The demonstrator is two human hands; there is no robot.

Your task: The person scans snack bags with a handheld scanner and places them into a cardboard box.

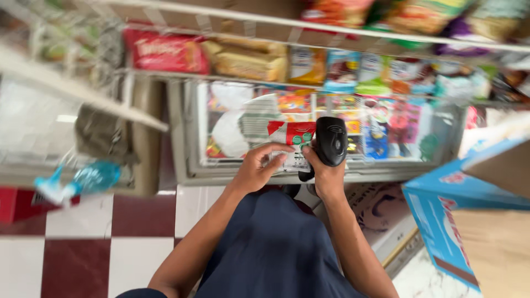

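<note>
My left hand [257, 166] grips a flat white packet with red and green print [291, 144], holding it up in front of me. My right hand [324, 175] is wrapped around the handle of a black handheld barcode scanner [330, 141], whose head sits right beside the packet, touching or nearly touching its right edge. Both forearms reach forward over my dark blue clothing. The picture is blurred by motion.
A glass-topped chest freezer [187, 160] full of colourful packets stands ahead. Wire shelves [287, 25] of snacks hang above it. A blue cardboard box [447, 221] sits at the right. A blue spray bottle [83, 181] lies at the left, above a red and white tiled floor [83, 248].
</note>
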